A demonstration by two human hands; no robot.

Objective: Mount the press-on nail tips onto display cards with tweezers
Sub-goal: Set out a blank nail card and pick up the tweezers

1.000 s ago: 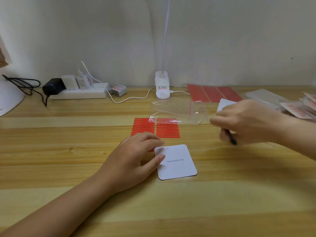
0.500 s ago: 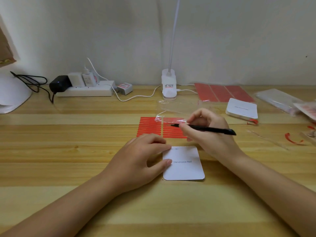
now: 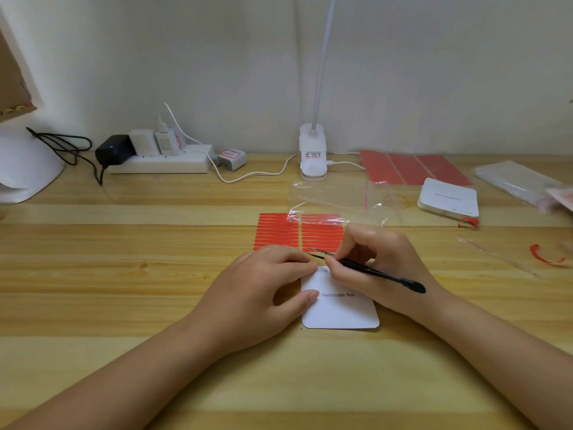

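Note:
A white display card (image 3: 341, 308) printed "Handmade Nail" lies on the wooden table. My left hand (image 3: 257, 293) rests on its left edge, with the thumb pressing the card and the fingers curled near its top corner. My right hand (image 3: 375, 268) grips black tweezers (image 3: 366, 270). Their tips point left, to the near edge of a red sheet of adhesive strips (image 3: 297, 231), close to my left fingertips. A clear plastic bag (image 3: 338, 201) partly covers that sheet. No nail tip is visible.
A stack of white cards (image 3: 448, 198) sits at the right, with larger red sheets (image 3: 415, 167) behind it. A lamp base (image 3: 312, 155), a power strip (image 3: 158, 162) with chargers, and cables line the back wall. Plastic packets (image 3: 521, 184) and red scraps (image 3: 544, 256) lie at far right.
My right hand came from the card stack at the right to the middle, then dropped the tweezer tips to the near edge of the red strip sheet. My left hand stayed on the card.

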